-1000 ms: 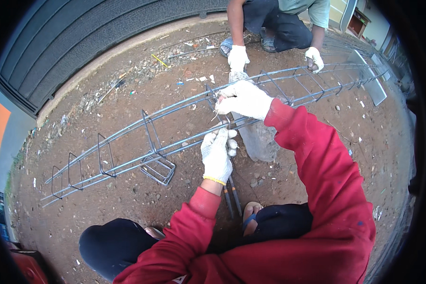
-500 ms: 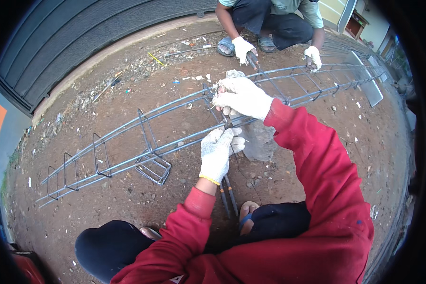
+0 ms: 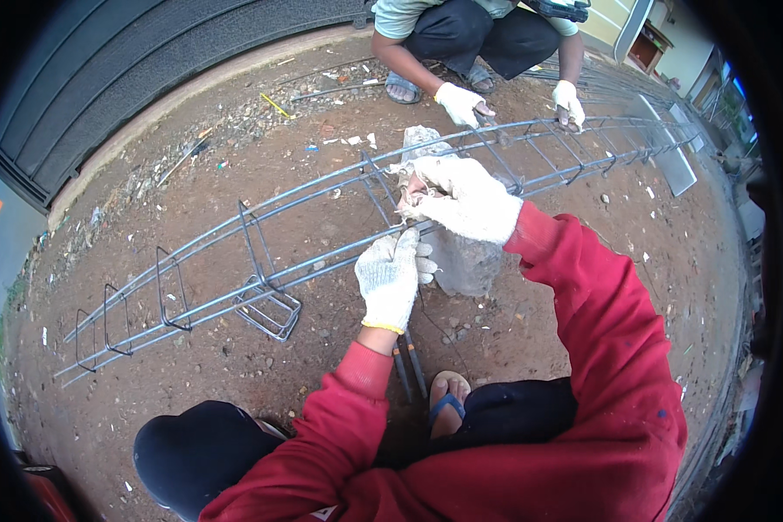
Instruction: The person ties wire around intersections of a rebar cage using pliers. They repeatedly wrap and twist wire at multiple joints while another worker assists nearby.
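Observation:
My left hand point(image 3: 390, 277), in a white knit glove with a yellow cuff, is closed with its fingertips at the near bar of a long steel rebar cage point(image 3: 313, 270). A thin dark wire point(image 3: 430, 315) trails down from beneath its fingers. Just above and to the right, my right hand point(image 3: 468, 200) wears a white glove with torn fingertips. Thumb and fingers are pinched together over the cage, beside a square stirrup point(image 3: 374, 187); what they pinch is too small to make out. A pale stone block point(image 3: 468, 261) stands under the cage there.
Across the cage a crouching co-worker has gloved hands point(image 3: 458, 103) at the bars. A loose stirrup point(image 3: 270, 313) leans under the cage. Two dark handles with orange bands point(image 3: 414, 357) lie by my foot point(image 3: 448, 404). A flat panel point(image 3: 670, 157) stands at the far right.
My right hand has shifted slightly right and towards me, still pinched. My left hand stays at the near bar. The co-worker's left-side hand has tipped over the bars, and the view has shifted a little.

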Demonstrator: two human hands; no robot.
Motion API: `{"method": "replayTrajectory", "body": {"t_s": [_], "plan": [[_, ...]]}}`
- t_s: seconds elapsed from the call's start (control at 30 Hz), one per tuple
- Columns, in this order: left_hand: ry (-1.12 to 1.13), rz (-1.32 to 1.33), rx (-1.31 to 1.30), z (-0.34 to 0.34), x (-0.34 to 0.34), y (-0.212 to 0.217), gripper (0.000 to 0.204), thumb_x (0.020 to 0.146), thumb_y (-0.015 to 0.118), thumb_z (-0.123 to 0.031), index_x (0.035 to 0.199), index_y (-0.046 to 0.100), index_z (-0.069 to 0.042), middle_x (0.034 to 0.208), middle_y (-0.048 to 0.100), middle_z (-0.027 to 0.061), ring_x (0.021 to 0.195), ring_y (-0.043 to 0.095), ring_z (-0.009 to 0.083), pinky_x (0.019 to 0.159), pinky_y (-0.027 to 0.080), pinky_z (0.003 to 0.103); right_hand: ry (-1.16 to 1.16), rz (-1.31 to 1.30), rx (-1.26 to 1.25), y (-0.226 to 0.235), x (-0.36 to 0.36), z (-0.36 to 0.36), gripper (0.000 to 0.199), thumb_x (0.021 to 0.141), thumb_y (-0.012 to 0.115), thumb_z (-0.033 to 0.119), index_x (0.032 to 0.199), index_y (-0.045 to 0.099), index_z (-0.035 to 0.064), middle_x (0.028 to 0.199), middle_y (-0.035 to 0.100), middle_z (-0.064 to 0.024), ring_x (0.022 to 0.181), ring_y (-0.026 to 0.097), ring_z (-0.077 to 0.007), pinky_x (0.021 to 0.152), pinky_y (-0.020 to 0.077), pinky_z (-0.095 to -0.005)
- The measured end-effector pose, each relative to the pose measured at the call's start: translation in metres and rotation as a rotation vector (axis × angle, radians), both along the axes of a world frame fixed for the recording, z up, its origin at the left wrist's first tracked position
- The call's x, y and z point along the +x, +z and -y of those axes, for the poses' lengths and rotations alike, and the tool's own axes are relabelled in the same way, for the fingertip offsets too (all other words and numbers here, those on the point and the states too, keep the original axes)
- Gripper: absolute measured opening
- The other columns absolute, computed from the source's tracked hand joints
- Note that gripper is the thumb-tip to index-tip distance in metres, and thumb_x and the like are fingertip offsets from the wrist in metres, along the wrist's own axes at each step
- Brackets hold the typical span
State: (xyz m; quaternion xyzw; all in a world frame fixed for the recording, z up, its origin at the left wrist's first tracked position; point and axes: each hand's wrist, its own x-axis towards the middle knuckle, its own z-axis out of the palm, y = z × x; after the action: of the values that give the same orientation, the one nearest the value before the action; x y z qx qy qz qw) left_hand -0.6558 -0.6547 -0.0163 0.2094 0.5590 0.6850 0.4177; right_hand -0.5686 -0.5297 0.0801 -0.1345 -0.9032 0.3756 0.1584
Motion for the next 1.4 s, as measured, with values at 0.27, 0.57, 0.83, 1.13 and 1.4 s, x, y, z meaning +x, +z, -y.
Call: {"method": "replayTrajectory", "body": {"t_s": [0.27, 0.57, 0.83, 1.13, 1.4], "plan": [[-0.020, -0.359, 0.044, 0.004, -0.008, -0.003, 0.030, 0.096, 0.059, -0.017, 0.076, 0.066, 0.003, 0.063, 0.067, 0.0108, 0.050, 0.062, 0.0148, 0.046, 0.047, 0.026, 0.278, -0.118, 0.878, -0.032, 0.046, -0.005, 0.041, 0.087, 0.061, 0.032, 0.126, 0.059, 0.0185, 0.111, 0.062, -0.0095, 0.088, 0.062, -0.0289, 0.075, 0.0523, -0.0408], [-0.079, -0.051, 0.041, 0.003, -0.011, -0.006, 0.026, 0.093, 0.064, -0.019, 0.088, 0.069, 0.005, 0.068, 0.068, 0.0116, 0.052, 0.063, 0.0149, 0.046, 0.050, 0.026, 0.237, -0.111, 0.887, -0.050, 0.049, -0.017, 0.043, 0.084, 0.064, 0.031, 0.121, 0.059, 0.0093, 0.110, 0.060, -0.0112, 0.089, 0.062, -0.0290, 0.075, 0.0523, -0.0389], [-0.013, -0.005, -0.011, -0.001, -0.005, 0.000, 0.027, 0.093, 0.066, -0.023, 0.087, 0.068, 0.004, 0.066, 0.066, 0.0101, 0.049, 0.061, 0.0146, 0.042, 0.047, 0.026, -0.027, 0.166, -0.044, -0.028, 0.036, -0.021, 0.040, 0.080, 0.071, 0.025, 0.116, 0.063, 0.0094, 0.097, 0.070, -0.0121, 0.090, 0.067, -0.0295, 0.080, 0.0524, -0.0378], [0.067, -0.045, -0.054, -0.004, 0.001, 0.000, 0.033, 0.093, 0.065, -0.025, 0.074, 0.065, 0.002, 0.060, 0.063, 0.0083, 0.044, 0.058, 0.0137, 0.040, 0.044, 0.025, 0.026, 0.186, 0.549, -0.032, 0.014, -0.021, 0.026, 0.080, 0.067, 0.030, 0.096, 0.067, 0.0100, 0.082, 0.068, -0.0151, 0.081, 0.066, -0.0349, 0.070, 0.0508, -0.0439], [0.092, -0.053, -0.067, -0.005, 0.002, 0.004, 0.037, 0.091, 0.068, -0.028, 0.068, 0.063, 0.001, 0.052, 0.060, 0.0092, 0.041, 0.056, 0.0133, 0.039, 0.043, 0.024, 0.147, 0.148, 0.794, -0.043, 0.016, -0.032, 0.024, 0.085, 0.061, 0.025, 0.105, 0.068, 0.0132, 0.078, 0.068, -0.0091, 0.066, 0.066, -0.0295, 0.057, 0.0521, -0.0403]]}}
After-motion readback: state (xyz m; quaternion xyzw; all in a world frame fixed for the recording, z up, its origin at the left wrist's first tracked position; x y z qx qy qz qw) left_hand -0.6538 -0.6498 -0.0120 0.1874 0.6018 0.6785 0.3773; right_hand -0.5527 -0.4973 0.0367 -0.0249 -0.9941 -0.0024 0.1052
